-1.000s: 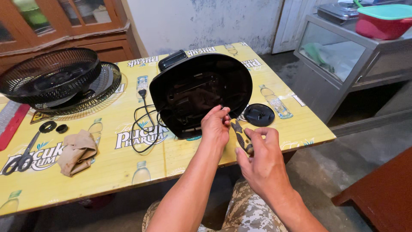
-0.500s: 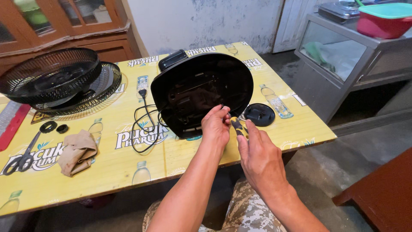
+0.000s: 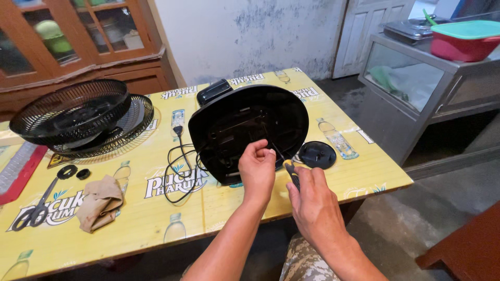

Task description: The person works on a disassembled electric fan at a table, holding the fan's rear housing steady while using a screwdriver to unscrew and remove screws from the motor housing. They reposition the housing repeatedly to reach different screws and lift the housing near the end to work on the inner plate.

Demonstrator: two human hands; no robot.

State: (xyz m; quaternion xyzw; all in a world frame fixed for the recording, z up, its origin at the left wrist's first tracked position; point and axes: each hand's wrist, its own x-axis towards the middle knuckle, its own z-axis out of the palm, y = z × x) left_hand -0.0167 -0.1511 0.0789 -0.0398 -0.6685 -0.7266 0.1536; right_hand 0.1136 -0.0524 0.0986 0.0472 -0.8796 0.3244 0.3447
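Note:
A black fan base (image 3: 245, 125) lies underside up on the yellow table (image 3: 156, 218), its black power cord (image 3: 179, 161) coiled to its left. My right hand (image 3: 312, 203) is closed around a screwdriver (image 3: 284, 161) with a yellow and black handle, its thin shaft angled up into the base. My left hand (image 3: 258, 169) pinches at the base's underside beside the screwdriver's tip; anything between its fingertips is too small to make out.
Two black fan grilles (image 3: 78, 117) are stacked at the table's far left. Scissors (image 3: 36, 205), two small black rings (image 3: 73, 171) and a brown cloth (image 3: 99, 203) lie on the left. A round black cap (image 3: 316, 154) sits right of the base. A metal cabinet (image 3: 416, 88) stands at right.
My right hand moved up and left, bringing the screwdriver's tip into the underside of the base. My left hand stayed at the same spot.

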